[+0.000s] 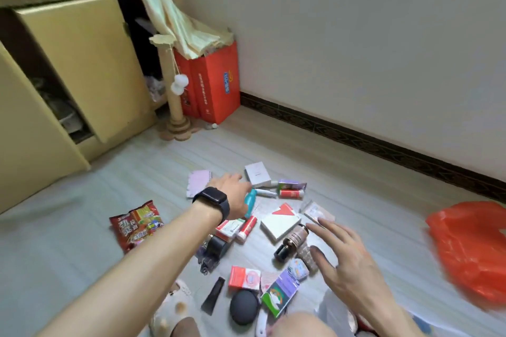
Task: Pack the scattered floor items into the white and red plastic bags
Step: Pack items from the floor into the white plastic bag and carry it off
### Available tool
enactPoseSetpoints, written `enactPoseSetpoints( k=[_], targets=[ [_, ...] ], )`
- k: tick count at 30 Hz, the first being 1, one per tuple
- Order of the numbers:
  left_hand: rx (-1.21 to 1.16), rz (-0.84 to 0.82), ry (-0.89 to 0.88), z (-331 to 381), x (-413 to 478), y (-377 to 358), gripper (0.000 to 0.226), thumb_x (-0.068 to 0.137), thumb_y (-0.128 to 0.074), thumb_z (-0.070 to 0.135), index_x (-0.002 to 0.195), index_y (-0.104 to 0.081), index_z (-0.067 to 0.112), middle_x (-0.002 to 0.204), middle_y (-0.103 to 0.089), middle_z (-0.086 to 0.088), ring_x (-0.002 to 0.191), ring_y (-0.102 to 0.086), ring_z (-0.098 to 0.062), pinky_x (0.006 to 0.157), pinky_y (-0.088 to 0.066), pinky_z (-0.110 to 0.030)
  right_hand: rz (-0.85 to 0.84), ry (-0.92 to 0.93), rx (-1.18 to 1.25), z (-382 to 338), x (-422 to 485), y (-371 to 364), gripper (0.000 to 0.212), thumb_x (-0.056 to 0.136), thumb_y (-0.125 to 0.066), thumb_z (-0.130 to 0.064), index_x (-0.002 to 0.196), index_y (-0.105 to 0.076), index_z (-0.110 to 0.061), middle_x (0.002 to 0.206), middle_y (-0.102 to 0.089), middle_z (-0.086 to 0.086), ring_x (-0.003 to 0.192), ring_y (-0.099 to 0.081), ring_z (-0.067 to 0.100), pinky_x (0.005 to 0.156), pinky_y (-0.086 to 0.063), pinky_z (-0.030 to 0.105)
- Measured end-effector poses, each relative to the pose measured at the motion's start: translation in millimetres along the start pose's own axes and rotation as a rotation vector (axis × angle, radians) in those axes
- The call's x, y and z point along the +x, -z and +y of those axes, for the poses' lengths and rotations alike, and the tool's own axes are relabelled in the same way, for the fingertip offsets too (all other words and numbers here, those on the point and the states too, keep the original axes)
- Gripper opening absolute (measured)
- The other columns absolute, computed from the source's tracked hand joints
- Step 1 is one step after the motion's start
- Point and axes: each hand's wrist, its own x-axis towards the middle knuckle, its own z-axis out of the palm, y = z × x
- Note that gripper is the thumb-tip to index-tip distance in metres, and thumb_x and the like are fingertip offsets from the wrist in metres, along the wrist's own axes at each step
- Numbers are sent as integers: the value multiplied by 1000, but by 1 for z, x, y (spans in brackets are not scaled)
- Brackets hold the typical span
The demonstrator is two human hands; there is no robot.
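From the head view, the left hand (232, 194) grasps a teal bottle (250, 201) among small items scattered on the floor (356, 186); the right hand (345, 260) hovers released, fingers spread; the red plastic bag (471, 249) lies well apart at the right.

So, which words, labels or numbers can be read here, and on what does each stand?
None can be read for sure.
Snack bag: large Chinese characters, too blurred.
Red box: blue label and white print, too blurred.
Small boxes and tubes on the floor: print too small.
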Motion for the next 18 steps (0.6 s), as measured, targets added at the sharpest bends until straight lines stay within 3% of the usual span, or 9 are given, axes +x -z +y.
enactPoseSetpoints(
  k=[4, 8, 11, 14, 18],
  targets=[
    [-18, -93, 229, -96, -13, -44, 55, 88, -52, 44, 141, -42, 31, 148, -39, -4, 134, -39, -26, 105, -38, -42, -149, 94, 47, -16, 50, -51, 43, 92, -61, -38, 134, -54, -45, 142, -46, -25, 134, -37, 3, 108, -32, 21],
    [-92, -216, 321, -138, -13, -107, 66, 88, -52, 46, 148, -29, 31, 153, -31, -5, 138, -34, -28, 108, -36, -42, -462, 18, -131, -11, 86, -112, 56, 94, -49, -47, 148, -33, -43, 157, -31, -11, 144, -25, 14, 116, -30, 37],
    [-155, -300, 311, -144, 9, -151, 77, 88, -52, 52, 153, -15, 33, 159, -17, -9, 141, -28, -32, 112, -32, -44, -712, -57, -311, 14, 109, -163, 74, 90, -52, -48, 154, -17, -36, 164, -11, 3, 148, -14, 27, 117, -27, 42],
    [-150, -301, 259, -139, 50, -170, 84, 86, -52, 60, 153, -5, 40, 162, -8, -10, 144, -23, -34, 114, -27, -48, -763, -127, -415, 46, 136, -203, 91, 84, -56, -54, 156, -4, -34, 165, 4, 7, 150, -7, 32, 119, -24, 47],
    [-210, -197, 214, -121, 118, -186, 86, 82, -51, 67, 151, -4, 45, 163, 2, -8, 142, -23, -38, 111, -27, -52, -708, -301, -510, 86, 180, -241, 123, 67, -59, -80, 153, 17, -35, 159, 27, 17, 149, 13, 41, 118, -10, 57]
  ],
)
